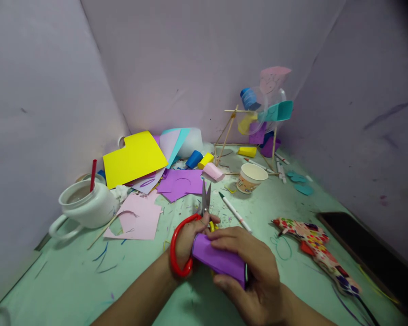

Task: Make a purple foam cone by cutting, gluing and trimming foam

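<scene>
Near the bottom centre, my right hand [251,271] is wrapped round a purple paper tube [221,260], thumb below and fingers on top. My left hand [188,237] is beside the tube's left end. Scissors with a red handle loop [174,253] hang round that hand, their blades [206,197] slightly apart and pointing away from me. A yellow part of the handle shows between the hands. The left fingers are closed by the scissors' pivot, partly hidden behind the tube. A white marker with a green tip [235,212] lies just beyond my right hand.
At left are a white teapot [98,210], pink paper [141,217] and yellow card [134,158]. Purple paper [180,183] lies ahead. A paper cup [251,179] stands before a stick-and-wheel model [265,108]. At right are a patterned glue gun [321,249] and a dark flat object [363,253].
</scene>
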{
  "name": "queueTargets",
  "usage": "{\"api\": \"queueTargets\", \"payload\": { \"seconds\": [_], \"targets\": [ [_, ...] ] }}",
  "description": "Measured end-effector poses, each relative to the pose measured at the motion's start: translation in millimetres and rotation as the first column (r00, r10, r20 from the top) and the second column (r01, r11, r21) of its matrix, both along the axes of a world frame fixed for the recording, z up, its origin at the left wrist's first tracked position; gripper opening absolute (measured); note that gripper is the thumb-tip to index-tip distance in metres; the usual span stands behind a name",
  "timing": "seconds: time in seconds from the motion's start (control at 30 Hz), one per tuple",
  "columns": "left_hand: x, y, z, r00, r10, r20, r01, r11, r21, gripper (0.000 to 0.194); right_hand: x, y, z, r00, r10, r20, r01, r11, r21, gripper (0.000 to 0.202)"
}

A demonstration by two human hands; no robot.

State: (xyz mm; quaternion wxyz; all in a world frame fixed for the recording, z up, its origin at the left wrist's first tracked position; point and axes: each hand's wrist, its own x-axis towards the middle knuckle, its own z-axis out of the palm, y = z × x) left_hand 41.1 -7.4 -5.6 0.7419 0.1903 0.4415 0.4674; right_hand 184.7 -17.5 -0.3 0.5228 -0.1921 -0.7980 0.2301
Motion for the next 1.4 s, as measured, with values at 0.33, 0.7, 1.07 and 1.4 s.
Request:
{"api": "queueTargets", "payload": {
  "seconds": [0.33,0.7,1.07,1.4],
  "targets": [
    [8.6,-6.2,1.8,0.998,0.051,0.047,-0.052,0.999,0.009,0.044,-1.2,-0.2,0.3,1.0,-0.021,0.005,0.022,0.996,-0.085,0.028],
    [-5.1,2.0,9.9,0.991,0.133,-0.02,-0.13,0.985,0.114,0.025,7.4,6.1,0.6,0.985,-0.15,0.084,0.165,0.963,-0.211,0.051],
    [-6.9,2.6,14.8,0.992,0.084,-0.091,-0.075,0.992,0.104,0.01,19.8,34.4,-10.7,0.929,0.268,-0.256,-0.351,0.413,-0.841,0.089],
    [-10.4,1.2,18.9,0.954,0.061,-0.295,-0.011,0.986,0.169,0.025,18.7,30.5,-10.2,0.926,0.105,-0.362,-0.371,0.421,-0.827,0.077]
  ]
}}
